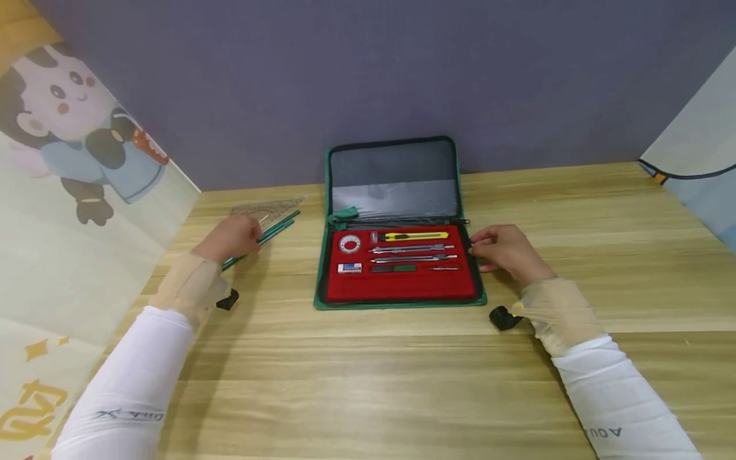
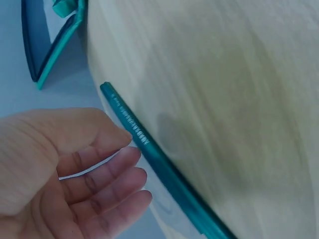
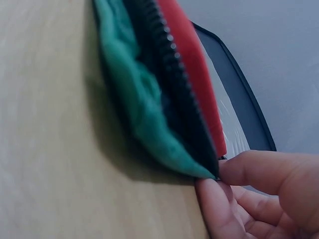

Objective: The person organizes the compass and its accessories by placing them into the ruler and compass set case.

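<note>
The green pencils (image 1: pixel 270 234) lie on the wooden table (image 1: pixel 368 370), to the left of the open case (image 1: pixel 397 255). There seem to be two of them, side by side, and their long axis runs diagonally: the near ends point toward the person's left side, the far ends point away and to the right, toward the hinge of the case. A transparent set square (image 1: pixel 267 209) lies just behind them, partly under or against the far ends; which one cannot be told.

The left hand (image 1: pixel 230 237) rests over the near part of the pencils. In the left wrist view its fingers (image 2: pixel 107 181) are relaxed and only lightly bent, next to one green pencil (image 2: pixel 159 162), and they do not close around it. Whether the fingertips touch the pencil is not clear.

The right hand (image 1: pixel 506 252) is at the right edge of the case, beside the red tray (image 1: pixel 397 287). In the right wrist view thumb and fingers (image 3: pixel 259 172) pinch the green fabric corner (image 3: pixel 199 167) of the case beside the black zipper.

In the red tray lie a yellow cutter (image 1: pixel 414 236), two metal compasses (image 1: pixel 411 253), a white eraser (image 1: pixel 349 268), a round red box (image 1: pixel 349 243) and a dark lead case (image 1: pixel 393 269), all with the long axis from left to right. The lid of the case stands up against the grey wall (image 1: pixel 368 76).
</note>
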The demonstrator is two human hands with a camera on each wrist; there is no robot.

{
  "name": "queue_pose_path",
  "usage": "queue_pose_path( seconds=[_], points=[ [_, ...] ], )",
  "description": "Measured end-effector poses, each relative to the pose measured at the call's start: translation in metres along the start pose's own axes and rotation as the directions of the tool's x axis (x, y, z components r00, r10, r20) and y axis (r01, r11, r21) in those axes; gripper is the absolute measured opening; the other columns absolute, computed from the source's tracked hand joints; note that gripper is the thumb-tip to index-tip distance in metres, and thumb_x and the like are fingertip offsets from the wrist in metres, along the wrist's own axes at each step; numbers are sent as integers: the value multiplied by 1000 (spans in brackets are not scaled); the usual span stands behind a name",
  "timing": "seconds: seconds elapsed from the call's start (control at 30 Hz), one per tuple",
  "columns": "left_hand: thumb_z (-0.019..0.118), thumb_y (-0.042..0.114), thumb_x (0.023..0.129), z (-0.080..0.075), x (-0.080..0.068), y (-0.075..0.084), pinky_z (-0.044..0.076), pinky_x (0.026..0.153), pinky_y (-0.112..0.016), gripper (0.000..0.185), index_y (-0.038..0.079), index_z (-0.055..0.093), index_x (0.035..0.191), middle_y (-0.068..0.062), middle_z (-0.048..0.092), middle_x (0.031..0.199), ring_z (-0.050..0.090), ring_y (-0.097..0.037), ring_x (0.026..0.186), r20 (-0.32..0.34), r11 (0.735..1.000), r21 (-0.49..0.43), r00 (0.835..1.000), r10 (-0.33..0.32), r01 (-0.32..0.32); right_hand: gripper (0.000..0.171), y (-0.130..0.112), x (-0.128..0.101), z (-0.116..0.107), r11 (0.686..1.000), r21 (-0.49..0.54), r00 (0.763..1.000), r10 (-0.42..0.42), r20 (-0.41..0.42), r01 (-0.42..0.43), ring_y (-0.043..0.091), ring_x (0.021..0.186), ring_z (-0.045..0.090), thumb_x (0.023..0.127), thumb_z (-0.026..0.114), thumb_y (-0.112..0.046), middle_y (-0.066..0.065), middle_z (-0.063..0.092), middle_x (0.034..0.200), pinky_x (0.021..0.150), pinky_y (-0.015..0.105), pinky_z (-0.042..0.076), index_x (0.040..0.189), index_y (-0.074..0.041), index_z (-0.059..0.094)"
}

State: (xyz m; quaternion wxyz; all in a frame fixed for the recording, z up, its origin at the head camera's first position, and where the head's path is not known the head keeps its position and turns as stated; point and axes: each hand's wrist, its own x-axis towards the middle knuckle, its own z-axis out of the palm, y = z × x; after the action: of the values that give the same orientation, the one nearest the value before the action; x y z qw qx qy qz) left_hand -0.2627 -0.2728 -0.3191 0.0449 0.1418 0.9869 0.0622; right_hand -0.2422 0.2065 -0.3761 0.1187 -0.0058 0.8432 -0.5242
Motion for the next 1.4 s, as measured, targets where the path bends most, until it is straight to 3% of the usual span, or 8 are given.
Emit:
queue_pose_path(
  seconds=[0.17, 0.47, 0.77, 1.03, 1.4],
  points=[
    [63, 2, 76, 4, 2, -2, 47, 77, -47, 14, -5, 63, 88, -17, 63, 90, 56, -30, 81, 6, 999, 14, 1000, -29, 29, 39, 2, 0, 2, 1000, 11, 1000, 1, 1, -1, 4, 71, 59, 89, 58, -5, 23, 54, 113, 63, 26, 56, 123, 13, 48],
    [60, -1, 71, 10, 6, -5, 47, 72, -43, 12, -2, 64, 82, -13, 62, 82, 52, -26, 73, 6, 999, 29, 1000, -14, 14, 40, 2, -1, 3, 1000, -5, 1000, 26, -7, -26, 5, 71, 59, 90, 58, -5, 24, 53, 115, 64, 26, 56, 125, 12, 48],
    [59, 0, 70, 14, 5, -5, 46, 68, -41, 8, 1, 62, 77, -9, 59, 76, 49, -23, 68, 5, 1000, 11, 1000, -1, 1, 39, 0, 0, 1, 1000, -5, 1000, 6, -15, -6, 6, 70, 58, 89, 57, -4, 19, 56, 107, 62, 25, 56, 123, 12, 50],
    [60, 3, 70, 16, 3, -5, 41, 63, -36, 5, 3, 57, 75, -6, 54, 72, 46, -21, 65, 3, 999, 29, 999, 41, -41, 38, 3, 2, 1, 1000, 7, 1000, -6, -16, 6, 6, 69, 59, 88, 58, -3, 17, 57, 104, 61, 26, 56, 121, 12, 51],
    [63, 7, 74, 11, 2, 9, 38, 61, -36, 7, 6, 56, 76, -4, 52, 71, 46, -21, 65, -31, 994, 63, 995, 93, -91, 36, 3, 2, 0, 1000, 6, 1000, 0, -25, 1, 5, 68, 58, 88, 58, -3, 15, 58, 101, 61, 26, 56, 121, 12, 51]
  ],
)
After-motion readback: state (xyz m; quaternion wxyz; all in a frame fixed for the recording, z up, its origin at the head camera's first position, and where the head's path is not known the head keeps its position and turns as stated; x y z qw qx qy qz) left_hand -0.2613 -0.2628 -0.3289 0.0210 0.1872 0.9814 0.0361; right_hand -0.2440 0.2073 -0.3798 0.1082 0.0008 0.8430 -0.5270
